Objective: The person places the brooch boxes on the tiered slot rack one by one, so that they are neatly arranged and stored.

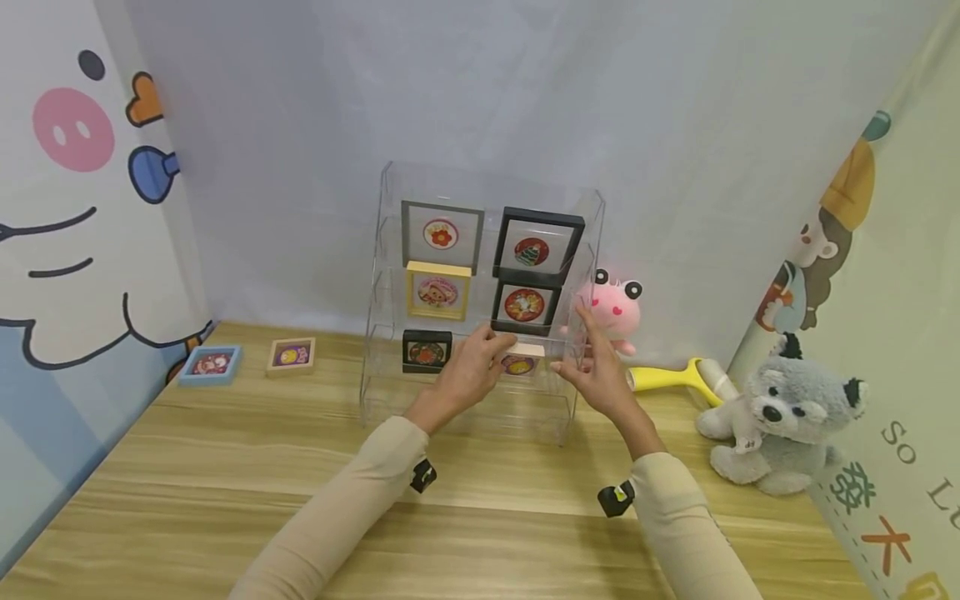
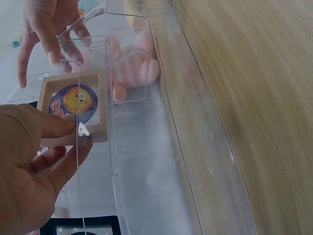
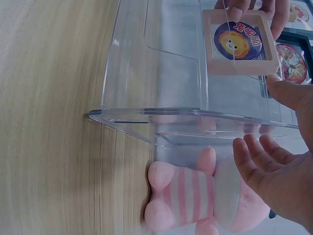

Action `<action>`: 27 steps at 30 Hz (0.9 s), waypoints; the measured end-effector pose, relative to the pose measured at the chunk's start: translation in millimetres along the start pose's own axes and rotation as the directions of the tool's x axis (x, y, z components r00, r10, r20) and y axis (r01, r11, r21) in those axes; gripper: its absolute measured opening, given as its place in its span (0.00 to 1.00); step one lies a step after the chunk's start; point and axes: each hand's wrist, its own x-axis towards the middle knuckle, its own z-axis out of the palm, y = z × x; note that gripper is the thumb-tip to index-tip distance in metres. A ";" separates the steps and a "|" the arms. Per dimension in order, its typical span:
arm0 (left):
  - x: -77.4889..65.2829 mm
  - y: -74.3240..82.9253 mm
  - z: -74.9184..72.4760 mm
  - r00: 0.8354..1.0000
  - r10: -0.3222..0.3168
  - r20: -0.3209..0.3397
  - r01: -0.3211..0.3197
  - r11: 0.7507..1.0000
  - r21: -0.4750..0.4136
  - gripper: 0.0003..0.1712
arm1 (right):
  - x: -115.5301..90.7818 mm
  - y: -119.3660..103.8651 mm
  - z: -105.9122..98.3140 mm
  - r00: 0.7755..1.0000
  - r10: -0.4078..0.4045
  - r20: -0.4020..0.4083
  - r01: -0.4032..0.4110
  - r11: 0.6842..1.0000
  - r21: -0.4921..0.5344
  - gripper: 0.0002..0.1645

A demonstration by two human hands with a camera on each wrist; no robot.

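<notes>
Wooden table [image 1: 525,525], pale and streaked with grain, is spreading beneath everything, its bare front stretch leaving open room before the rack. Clear rack [image 1: 482,304], hard, glossy and tiered, is standing on it, the thin lips and side panels catching light along their edges. Plush dog [image 1: 787,417], grey and white, fuzzy and rounded, is sitting to my right, well apart from the rack. Left hand [image 1: 472,367] is reaching in from the front, thumb and fingers pinching the edge of the beige frame [image 3: 239,43]. Right hand [image 1: 603,379] is hovering about the right panel's edge, thumb towards the beige frame, loosely spread fingers outside, gripping nothing; whether the thumb is touching, I cannot tell. Pink plush [image 1: 615,312], soft and striped, is sitting just beside that panel, narrowing the room there. Yellow-handled tool [image 1: 667,379], smooth and forked, is lying near the dog. Of the squarish frames, the grey frame [image 1: 442,235] and large black frame [image 1: 538,243] are occupying the upper row; the yellow frame [image 1: 438,292] and lower black frame [image 1: 525,305], the next. Blue frame [image 1: 211,365] and tan frame [image 1: 291,357] are lying on the wood, left. Small black frame [image 1: 427,352] is sharing the lowest filled row with the beige frame, at its right.
</notes>
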 end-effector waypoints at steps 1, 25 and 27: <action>-0.2 0.1 -0.1 1.000 0.000 -0.002 0.000 1.000 -0.003 0.23 | 0.0 0.3 0.2 1.000 0.000 0.000 0.000 1.000 0.002 0.58; -25.1 -5.9 -85.0 0.949 -0.071 -0.307 -0.003 0.972 -0.234 0.21 | 0.3 -1.5 1.9 1.000 -0.006 -0.008 0.005 1.000 -0.008 0.58; -29.9 -17.4 -98.2 0.936 -0.107 -0.334 0.016 0.964 -0.265 0.21 | 0.0 -1.3 2.0 1.000 -0.008 -0.008 0.008 1.000 -0.006 0.58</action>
